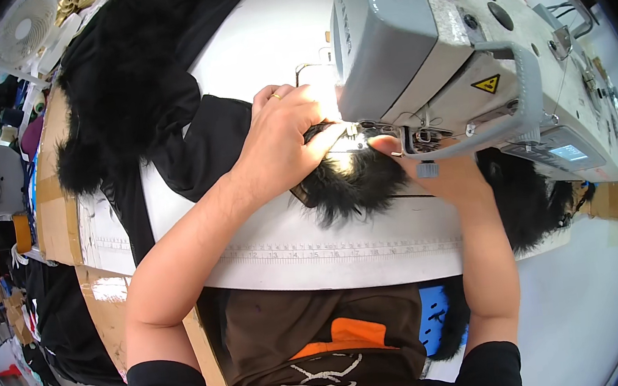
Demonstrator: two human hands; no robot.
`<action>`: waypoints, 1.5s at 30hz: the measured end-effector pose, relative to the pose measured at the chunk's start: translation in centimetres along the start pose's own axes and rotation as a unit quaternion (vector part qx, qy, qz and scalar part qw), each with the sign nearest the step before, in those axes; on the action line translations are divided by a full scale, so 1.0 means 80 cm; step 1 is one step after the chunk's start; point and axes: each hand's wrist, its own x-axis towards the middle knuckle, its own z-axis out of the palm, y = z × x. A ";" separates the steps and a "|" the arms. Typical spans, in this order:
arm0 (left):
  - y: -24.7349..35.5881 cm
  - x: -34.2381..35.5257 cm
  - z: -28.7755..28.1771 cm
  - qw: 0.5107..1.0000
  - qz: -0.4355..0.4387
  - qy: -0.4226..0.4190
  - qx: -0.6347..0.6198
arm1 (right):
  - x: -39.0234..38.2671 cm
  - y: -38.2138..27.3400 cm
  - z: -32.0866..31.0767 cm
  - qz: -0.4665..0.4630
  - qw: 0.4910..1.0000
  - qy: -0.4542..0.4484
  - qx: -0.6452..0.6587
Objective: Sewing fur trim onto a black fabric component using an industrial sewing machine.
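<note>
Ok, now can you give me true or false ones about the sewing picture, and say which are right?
1. The left hand and right hand are both at the black furry piece. True.
2. The warning triangle on the sewing machine is green. False: it is yellow.
3. There is a ring on the left hand. True.
4. The ruler markings run along the far edge of the white table. False: they run along the edge near the person.
5. The apron is brown and orange. True.
6. The person wears gloves. False: both hands are bare of gloves.
</note>
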 end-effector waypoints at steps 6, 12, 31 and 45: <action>-0.005 -0.001 -0.002 1.000 0.009 0.004 -0.006 | -0.021 0.012 -0.024 0.020 0.996 0.070 0.057; 0.000 -0.002 -0.001 1.000 0.002 -0.002 -0.010 | -0.016 0.028 -0.022 -0.010 1.000 -0.005 -0.005; 0.031 -0.052 -0.011 0.996 0.057 -0.009 0.072 | -0.049 -0.097 -0.017 -0.104 0.981 0.167 -0.003; 0.125 -0.146 -0.068 0.942 -0.113 -0.168 -0.267 | -0.152 -0.134 -0.048 -0.174 0.932 0.018 0.316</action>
